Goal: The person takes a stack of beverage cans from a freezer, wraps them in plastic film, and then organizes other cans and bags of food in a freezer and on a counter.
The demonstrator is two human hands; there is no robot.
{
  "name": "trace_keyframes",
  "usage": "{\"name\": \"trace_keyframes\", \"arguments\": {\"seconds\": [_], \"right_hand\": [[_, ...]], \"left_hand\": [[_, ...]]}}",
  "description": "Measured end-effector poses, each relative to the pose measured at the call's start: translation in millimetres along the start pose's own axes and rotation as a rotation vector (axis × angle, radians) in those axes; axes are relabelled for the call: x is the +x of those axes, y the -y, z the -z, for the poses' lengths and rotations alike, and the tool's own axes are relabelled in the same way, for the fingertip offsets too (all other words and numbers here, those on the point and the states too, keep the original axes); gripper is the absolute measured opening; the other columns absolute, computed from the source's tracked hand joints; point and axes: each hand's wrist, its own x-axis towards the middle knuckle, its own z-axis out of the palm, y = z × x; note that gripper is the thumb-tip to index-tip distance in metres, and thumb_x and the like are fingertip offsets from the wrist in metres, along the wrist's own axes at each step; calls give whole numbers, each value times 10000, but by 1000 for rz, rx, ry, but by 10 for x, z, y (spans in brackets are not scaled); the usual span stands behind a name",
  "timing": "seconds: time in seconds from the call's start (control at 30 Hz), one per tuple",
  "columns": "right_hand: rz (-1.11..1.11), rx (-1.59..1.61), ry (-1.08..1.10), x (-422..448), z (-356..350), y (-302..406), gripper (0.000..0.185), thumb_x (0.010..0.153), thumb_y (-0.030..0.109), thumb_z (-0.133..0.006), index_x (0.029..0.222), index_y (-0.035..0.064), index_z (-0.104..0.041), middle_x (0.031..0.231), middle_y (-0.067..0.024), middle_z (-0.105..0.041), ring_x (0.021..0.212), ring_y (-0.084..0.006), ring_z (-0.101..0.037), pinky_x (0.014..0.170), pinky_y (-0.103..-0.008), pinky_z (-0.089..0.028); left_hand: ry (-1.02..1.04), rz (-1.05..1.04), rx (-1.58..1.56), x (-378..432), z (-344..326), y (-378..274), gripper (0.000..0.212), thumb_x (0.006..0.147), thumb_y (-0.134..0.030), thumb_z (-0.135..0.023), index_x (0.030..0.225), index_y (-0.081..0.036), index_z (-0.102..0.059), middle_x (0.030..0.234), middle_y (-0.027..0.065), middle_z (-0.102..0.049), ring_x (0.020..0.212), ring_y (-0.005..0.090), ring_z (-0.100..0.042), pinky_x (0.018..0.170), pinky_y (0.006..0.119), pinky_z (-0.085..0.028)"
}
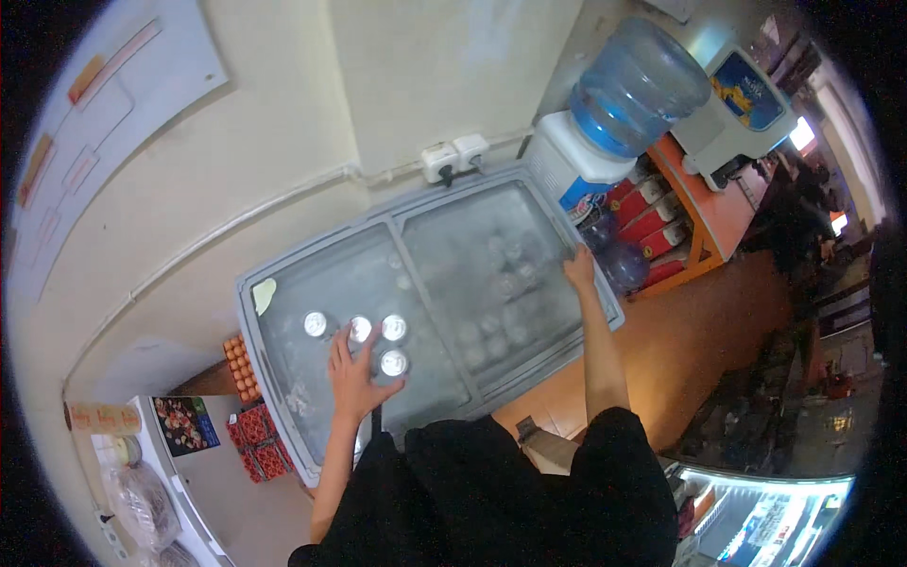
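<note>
Before me is a chest freezer with a grey frame and two frosted glass panes. My left hand is spread over the left pane, among several drink cans seen from above. One can lies between its fingertips, and another can is in the gap between forefinger and thumb; any contact is hard to make out. A further can stands to the left, and one more can to the right. My right hand grips the freezer's right rim. Hazy round can tops show through the right pane.
A water dispenser with a blue bottle stands beyond the freezer's right corner, near an orange-framed shelf with red boxes. Egg trays, a red patterned box and a white cabinet are at left. A socket is on the wall.
</note>
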Motion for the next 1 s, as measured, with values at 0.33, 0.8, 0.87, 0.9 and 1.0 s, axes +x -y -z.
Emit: {"name": "trace_keyframes", "arguments": {"seconds": [0.33, 0.8, 0.87, 0.9, 1.0], "right_hand": [[-26, 10, 67, -35, -232, -35, 478, 727, 150, -569, 1158, -45, -502, 1264, -286, -446, 1191, -442, -427, 1029, -482, -342], [173, 266, 572, -1369, -347, 1434, 441, 810, 151, -538, 1176, -90, -497, 1245, -319, -476, 1137, -465, -476, 995, -489, -381], [149, 318, 691, -1475, -225, 1687, 484, 809, 168, -544, 1212, -91, -476, 1295, -319, -445, 1181, -458, -452, 1025, -476, -365], [142, 345, 755, -1537, -210, 1787, 506, 809, 177, -547, 1230, -92, -466, 1320, -319, -430, 1203, -455, -441, 1040, -470, -357], [260, 425, 699, -1770, -785, 1585, 581, 820, 242, -578, 1284, -75, -428, 1340, -342, -389, 1221, -467, -422, 1044, -474, -353]], "left_hand": [[67, 201, 221, 306, -389, -349, 940, 539, -521, -802, 1377, -288, -445, 1410, 227, -302, 1340, 458, -232, 984, 598, -314], [258, 75, -255, 194, -245, 442, 1122, 627, -152, -774, 1491, -158, -57, 1427, 299, -271, 1285, 454, -359, 1055, 449, -360], [387, 134, -241, 281, -175, 385, 1218, 567, -138, -806, 1489, -207, -13, 1419, 338, -242, 1274, 481, -361, 1044, 467, -376], [447, 169, -230, 302, -146, 356, 1267, 537, -130, -822, 1488, -232, 9, 1415, 358, -227, 1268, 494, -362, 1039, 476, -385], [528, 230, -68, 544, -192, 166, 1312, 491, -109, -841, 1482, -292, -2, 1374, 380, -241, 1224, 530, -392, 1002, 504, -424]]}}
